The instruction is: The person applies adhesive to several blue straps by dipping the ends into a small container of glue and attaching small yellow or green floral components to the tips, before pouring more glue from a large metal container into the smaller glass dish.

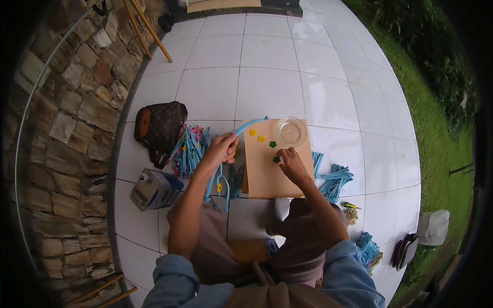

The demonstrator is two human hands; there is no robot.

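Note:
My left hand (222, 149) is closed around a light blue cord (249, 123). One end of the cord reaches up and right over the board, while looped lengths with a yellow flower (219, 188) hang below the hand. On the tan board (262, 179), the fingers of my right hand (292, 167) are bent together at a small green flower (277, 159); its far edge shows past the fingertips. Another green flower (272, 144) and two yellow flowers, one of them a yellow flower (252, 132), lie farther up the board. A clear round dish (290, 131) stands at the board's far right corner.
Left of the board lie a bundle of blue and pink cords (190, 151), a brown bag (160, 126) and a metal can (155, 190). On the right are blue cord bundles (336, 179) and a yellow-handled screwdriver (350, 205). A stone wall (67, 169) borders the tiled floor.

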